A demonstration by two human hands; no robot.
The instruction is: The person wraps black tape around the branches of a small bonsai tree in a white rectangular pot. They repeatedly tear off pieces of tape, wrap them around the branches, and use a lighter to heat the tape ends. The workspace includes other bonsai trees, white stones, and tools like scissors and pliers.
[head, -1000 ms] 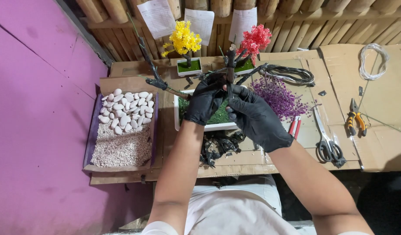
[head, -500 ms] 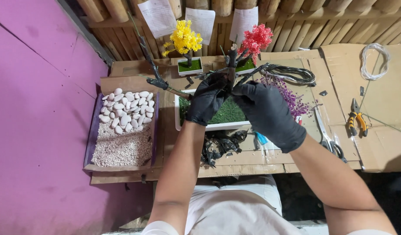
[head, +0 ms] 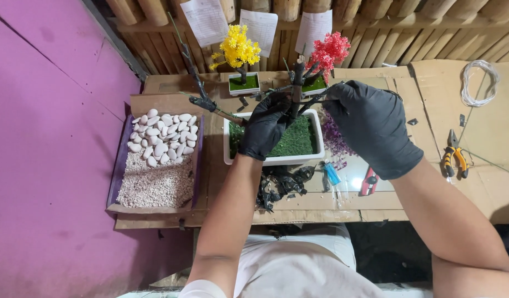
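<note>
— Trunk [head: 296, 88] first: where is it?
— Standing upright in the green moss [head: 298, 140] of the white tray [head: 276, 160], right in front of me. My left hand [head: 264, 128] is clenched around its lower part, steadying it.
— And the right hand [head: 373, 129]?
— Fingertips pinched on a thin bare branch [head: 320, 99] that sticks out to the side. Both gloves are black, so I can't make out the exact contact there.
— What step is this, would you say?
— Setting or bending that branch, I reckon, with nothing on it yet. Next move wants a firm hold low down and a gentle pull, or the trunk tips in the moss.
— Anything just beside the tray?
— Purple sprigs [head: 334, 138] under my right hand, black scraps [head: 282, 185] and a blue lighter [head: 331, 173] on my near side.
— Packages?
— To the left, an open cardboard box [head: 196, 165] with a purple liner, with white pebbles [head: 157, 132] at its far end and fine pale gravel [head: 155, 185] nearer me.
— Labels, signs?
— Three white printed sheets [head: 207, 19] hang on the log wall, above a yellow tree [head: 238, 48] and a red tree [head: 329, 51] in small pots.
</note>
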